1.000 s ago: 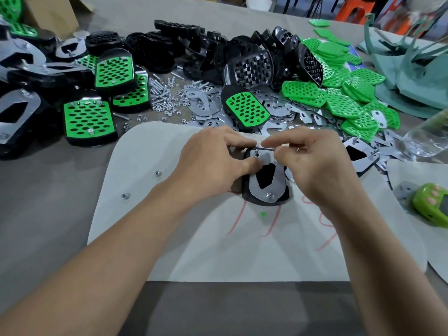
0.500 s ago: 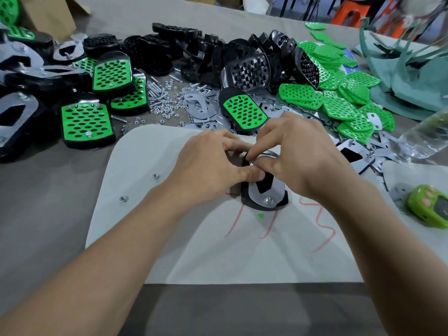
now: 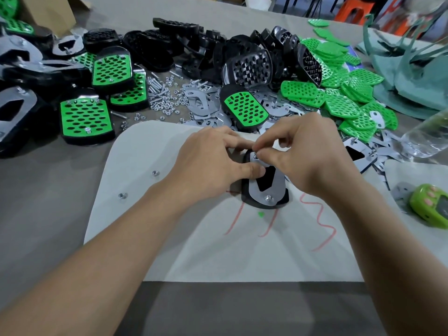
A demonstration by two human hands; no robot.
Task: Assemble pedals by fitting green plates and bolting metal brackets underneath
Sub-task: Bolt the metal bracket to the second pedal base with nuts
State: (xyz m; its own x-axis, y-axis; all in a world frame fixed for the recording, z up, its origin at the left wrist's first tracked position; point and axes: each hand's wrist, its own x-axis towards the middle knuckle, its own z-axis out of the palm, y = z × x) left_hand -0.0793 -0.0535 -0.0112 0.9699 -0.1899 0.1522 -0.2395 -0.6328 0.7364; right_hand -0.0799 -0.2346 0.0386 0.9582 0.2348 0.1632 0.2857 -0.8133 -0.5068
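A black pedal (image 3: 281, 202) lies upside down on the white mat (image 3: 169, 238), with a shiny metal bracket (image 3: 276, 184) on its underside and a nut (image 3: 268, 197) at its near end. My left hand (image 3: 208, 166) grips the pedal's left side, thumb pressed on the bracket. My right hand (image 3: 305, 154) pinches a small fastener at the bracket's far end; the fastener itself is mostly hidden by the fingertips.
Finished green-faced pedals (image 3: 84, 117) lie at the left, black pedal bodies (image 3: 218, 57) at the back, loose green plates (image 3: 339, 98) at the right. Nuts and bolts (image 3: 164, 98) and spare brackets (image 3: 201, 105) sit beyond the mat. A clear bottle (image 3: 426, 134) and green gadget (image 3: 431, 204) are at the right.
My right hand has come in over the far end of the bracket and its fingers have closed on the fastener there. My left hand has kept its hold on the pedal.
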